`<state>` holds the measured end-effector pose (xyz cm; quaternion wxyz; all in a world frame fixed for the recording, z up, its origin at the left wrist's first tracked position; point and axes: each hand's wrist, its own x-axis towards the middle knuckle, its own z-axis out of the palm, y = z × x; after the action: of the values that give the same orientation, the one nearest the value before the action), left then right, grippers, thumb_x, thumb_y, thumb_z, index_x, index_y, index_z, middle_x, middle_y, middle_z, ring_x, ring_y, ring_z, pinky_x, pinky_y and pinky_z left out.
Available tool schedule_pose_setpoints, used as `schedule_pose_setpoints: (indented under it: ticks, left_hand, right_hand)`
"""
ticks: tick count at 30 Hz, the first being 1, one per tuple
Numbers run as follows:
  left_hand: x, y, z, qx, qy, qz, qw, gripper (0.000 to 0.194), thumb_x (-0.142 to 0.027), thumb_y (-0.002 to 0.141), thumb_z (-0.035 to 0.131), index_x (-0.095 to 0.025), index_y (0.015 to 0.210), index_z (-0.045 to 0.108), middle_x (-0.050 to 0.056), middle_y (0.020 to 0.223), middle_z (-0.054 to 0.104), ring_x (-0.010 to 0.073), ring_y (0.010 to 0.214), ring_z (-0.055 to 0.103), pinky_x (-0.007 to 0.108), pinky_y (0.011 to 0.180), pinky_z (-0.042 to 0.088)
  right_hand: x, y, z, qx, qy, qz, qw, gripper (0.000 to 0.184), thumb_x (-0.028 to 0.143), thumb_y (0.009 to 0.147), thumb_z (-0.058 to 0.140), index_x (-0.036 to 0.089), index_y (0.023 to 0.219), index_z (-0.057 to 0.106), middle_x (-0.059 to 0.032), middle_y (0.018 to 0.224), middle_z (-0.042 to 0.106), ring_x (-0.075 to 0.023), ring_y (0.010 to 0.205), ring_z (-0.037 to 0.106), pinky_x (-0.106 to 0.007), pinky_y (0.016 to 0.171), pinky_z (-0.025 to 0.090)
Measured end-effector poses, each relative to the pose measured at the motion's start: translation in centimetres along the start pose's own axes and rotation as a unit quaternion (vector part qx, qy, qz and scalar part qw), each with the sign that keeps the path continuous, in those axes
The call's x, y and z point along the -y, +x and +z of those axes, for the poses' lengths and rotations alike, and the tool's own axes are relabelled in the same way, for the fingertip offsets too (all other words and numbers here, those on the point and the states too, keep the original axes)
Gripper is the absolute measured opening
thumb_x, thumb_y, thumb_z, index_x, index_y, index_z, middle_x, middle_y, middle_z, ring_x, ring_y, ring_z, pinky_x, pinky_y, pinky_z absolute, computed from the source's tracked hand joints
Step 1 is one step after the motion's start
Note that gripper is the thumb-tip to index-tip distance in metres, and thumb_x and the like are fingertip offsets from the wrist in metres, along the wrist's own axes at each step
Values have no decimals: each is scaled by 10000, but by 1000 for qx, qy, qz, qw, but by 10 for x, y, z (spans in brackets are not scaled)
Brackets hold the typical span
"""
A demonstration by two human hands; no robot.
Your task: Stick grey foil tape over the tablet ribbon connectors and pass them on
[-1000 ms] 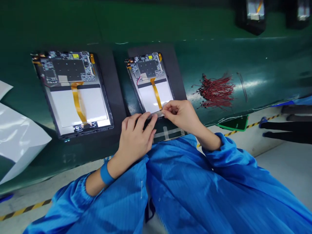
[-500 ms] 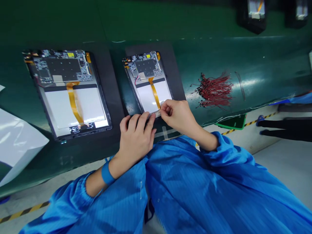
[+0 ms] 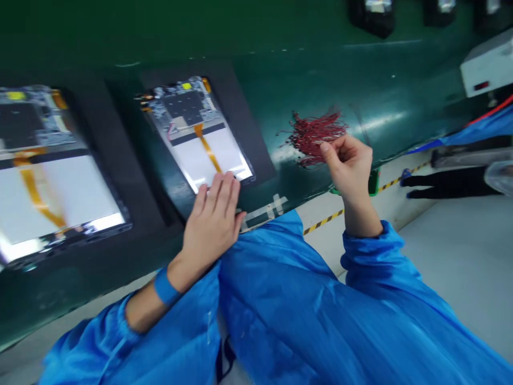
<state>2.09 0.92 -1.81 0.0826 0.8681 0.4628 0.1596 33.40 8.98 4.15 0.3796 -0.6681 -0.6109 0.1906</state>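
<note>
An opened tablet (image 3: 196,133) with a circuit board, a white panel and an orange flex strip lies on a black mat (image 3: 256,155). My left hand (image 3: 214,216) rests flat on the tablet's near edge, fingers stretched out and close together. My right hand (image 3: 350,160) is lifted at the right, beside a pile of thin red wires (image 3: 310,133). Its thumb and forefinger are pinched at the pile's edge, and I cannot make out what is between them. Both arms wear blue sleeves.
A second opened tablet (image 3: 44,171) lies on a mat at the left, on the same green table (image 3: 280,59). A white device (image 3: 487,64) stands at the far right. Another person's dark legs and shoes (image 3: 441,182) show on the floor beyond the yellow-black tape.
My right hand left the tablet's lower edge and moved right and up to the red wires. The left hand stayed on the tablet and flattened. The view swung to the right.
</note>
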Motion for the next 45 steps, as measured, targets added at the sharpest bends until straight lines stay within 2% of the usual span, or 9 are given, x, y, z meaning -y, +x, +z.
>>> schedule_pose_setpoints:
  ticks: [3, 7, 13, 16, 24, 32, 38, 42, 45]
  left_hand:
    - [3, 0, 5, 17, -34, -13, 999, 894, -419, 1036, 578, -60, 1727, 137, 221, 1757, 232, 436, 1638, 252, 592, 1324, 229]
    - [16, -2, -6, 40, -67, -3, 997, 896, -456, 1033, 573, -143, 1742, 125, 181, 1766, 230, 427, 1641, 248, 633, 1327, 254]
    - [-1, 17, -27, -131, -142, -14, 981, 431, -243, 962, 650, -257, 1392, 669, 80, 1338, 740, 345, 1253, 685, 561, 1070, 556]
    - [-31, 44, -25, -125, -230, -75, 962, 172, -193, 968, 614, -216, 1075, 747, 75, 1054, 769, 227, 945, 727, 387, 833, 590]
    - [-42, 80, -26, 58, -549, -282, 785, 208, -372, 933, 664, -170, 901, 703, 13, 712, 653, 96, 509, 467, 234, 499, 376]
    - [-33, 63, -39, -5, -578, -318, 751, 266, -417, 874, 765, -178, 801, 671, 9, 683, 592, 121, 616, 508, 235, 551, 387]
    - [-27, 38, -39, -79, -443, -323, 833, 226, -403, 990, 665, -207, 1086, 724, 20, 798, 643, 133, 633, 534, 287, 612, 462]
    - [-13, 16, -36, -159, -172, -243, 941, 257, -346, 1007, 614, -251, 1231, 696, 91, 1084, 690, 247, 966, 638, 433, 902, 538]
    - [-6, 5, -30, -151, -67, -190, 968, 240, -314, 987, 614, -247, 1194, 716, 146, 1298, 651, 350, 1227, 569, 553, 1016, 508]
  right_hand:
    - [-19, 5, -26, -24, -46, -59, 997, 264, 468, 988, 669, 237, 866, 627, 16, 709, 548, -139, 609, 468, -314, 594, 383]
    - [-33, -1, -17, 175, -158, -215, 948, 163, 312, 1012, 598, 232, 1027, 740, -83, 984, 675, -250, 935, 589, -429, 844, 490]
    - [-34, -1, 24, 265, -221, -248, 905, 249, 235, 1053, 461, 197, 988, 699, -159, 1145, 638, -313, 1080, 512, -492, 918, 445]
    - [-27, 5, 28, 296, -135, -254, 911, 216, 205, 1047, 444, 205, 944, 634, -149, 1137, 639, -294, 1082, 524, -475, 937, 446]
    - [9, 1, 36, 377, 136, -299, 866, 72, 226, 1053, 533, 225, 1122, 554, 6, 862, 712, -179, 856, 659, -338, 878, 467]
    - [37, 1, 45, 435, 120, -281, 847, 105, 295, 1051, 547, 227, 1102, 606, -5, 905, 734, -161, 848, 668, -299, 833, 481]
    - [43, 10, 63, 388, 40, -285, 876, 196, 286, 1041, 489, 212, 963, 652, -34, 862, 674, -170, 804, 604, -310, 777, 430]
    - [38, 23, 79, 436, -40, -305, 846, 187, 310, 1036, 493, 221, 998, 653, -35, 831, 643, -196, 815, 581, -327, 785, 390]
    - [38, 28, 88, 460, -59, -334, 821, 218, 312, 1048, 466, 221, 1017, 661, -32, 810, 630, -200, 809, 572, -323, 768, 357]
